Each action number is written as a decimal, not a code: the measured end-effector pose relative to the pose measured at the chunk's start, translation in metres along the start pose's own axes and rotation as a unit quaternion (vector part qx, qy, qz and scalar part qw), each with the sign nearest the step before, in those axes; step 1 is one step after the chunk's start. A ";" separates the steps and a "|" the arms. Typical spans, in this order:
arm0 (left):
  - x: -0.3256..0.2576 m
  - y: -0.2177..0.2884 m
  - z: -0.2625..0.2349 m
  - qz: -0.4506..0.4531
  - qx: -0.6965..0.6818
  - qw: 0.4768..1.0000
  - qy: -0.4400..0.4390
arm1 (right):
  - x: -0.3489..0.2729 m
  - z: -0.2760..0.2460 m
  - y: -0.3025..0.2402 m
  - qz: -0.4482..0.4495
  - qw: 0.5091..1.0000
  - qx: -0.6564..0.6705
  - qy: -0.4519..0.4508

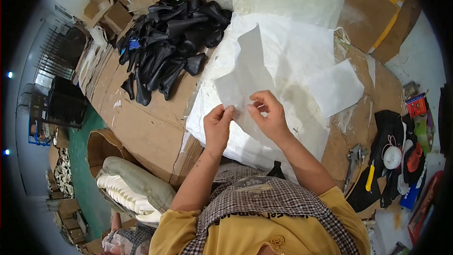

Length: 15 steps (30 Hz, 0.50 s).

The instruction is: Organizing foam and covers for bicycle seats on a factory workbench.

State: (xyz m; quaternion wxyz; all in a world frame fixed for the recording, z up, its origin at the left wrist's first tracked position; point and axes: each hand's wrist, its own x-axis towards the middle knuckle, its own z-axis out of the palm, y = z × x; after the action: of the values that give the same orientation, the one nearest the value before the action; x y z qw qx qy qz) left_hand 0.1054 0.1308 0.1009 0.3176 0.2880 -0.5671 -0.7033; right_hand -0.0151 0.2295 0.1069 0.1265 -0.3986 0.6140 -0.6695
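Observation:
A thin, pale grey sheet (250, 66) with irregular edges lies partly raised over the white-covered work surface in front of me. My left hand (218, 126) pinches its near left edge between thumb and forefinger. Close beside it, my right hand (270, 115) has thumb and forefinger brought together at the sheet, the other fingers curled. Beneath is a large white sheet (297, 47) with wrinkles and grey smudges. To the right rests another loose pale piece of sheet (336, 87).
Black glossy moulded pieces (170, 38) are heaped at the far left on cardboard (137, 113). A bag of stacked white shells (122, 191) stands left of me. On the right lie a yellow-handled cutter (370, 178), a string spool (392, 157) and black cloth. Another person (130, 238) is at lower left.

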 end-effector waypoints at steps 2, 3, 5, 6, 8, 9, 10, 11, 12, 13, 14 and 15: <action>0.003 0.007 -0.008 -0.033 -0.091 0.995 0.012 | 0.008 -0.011 0.012 0.039 0.999 0.022 -0.008; 0.004 0.014 -0.016 -0.044 -0.134 0.990 0.029 | 0.013 -0.016 0.025 0.043 0.998 -0.021 0.039; 0.007 0.024 -0.033 -0.077 -0.206 0.973 0.065 | 0.024 -0.035 0.059 0.028 0.978 -0.178 0.110; 0.008 0.024 -0.043 -0.098 -0.235 0.963 0.085 | 0.027 -0.048 0.080 0.009 0.948 -0.290 0.130; 0.010 0.023 -0.060 -0.111 -0.235 0.962 0.084 | 0.021 -0.066 0.117 0.105 0.942 -0.284 0.142; 0.012 0.017 -0.074 -0.105 -0.275 0.953 0.070 | 0.017 -0.072 0.125 0.278 0.958 -0.041 0.059; 0.011 0.013 -0.082 -0.100 -0.315 0.942 0.058 | 0.014 -0.073 0.130 0.426 0.881 0.206 -0.031; 0.011 0.014 -0.085 -0.123 -0.308 0.932 0.147 | 0.007 -0.063 0.112 0.430 0.863 0.251 -0.081; 0.010 0.009 -0.092 -0.126 -0.307 0.931 0.154 | -0.001 -0.057 0.107 0.436 0.860 0.253 -0.084; 0.010 0.003 -0.098 -0.120 -0.321 0.923 0.175 | -0.008 -0.057 0.101 0.430 0.861 0.232 -0.144; 0.012 -0.003 -0.103 -0.113 -0.334 0.915 0.195 | -0.013 -0.057 0.095 0.421 0.859 0.211 -0.203; 0.013 -0.010 -0.109 -0.118 -0.333 0.915 0.196 | -0.015 -0.058 0.089 0.418 0.855 0.215 -0.217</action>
State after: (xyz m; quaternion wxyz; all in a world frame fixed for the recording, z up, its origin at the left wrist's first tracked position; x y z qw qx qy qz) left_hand 0.1799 0.0554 0.0692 0.4146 0.3621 -0.1883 -0.8134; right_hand -0.0735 0.2622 0.0233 0.6072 -0.2025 0.5205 -0.5652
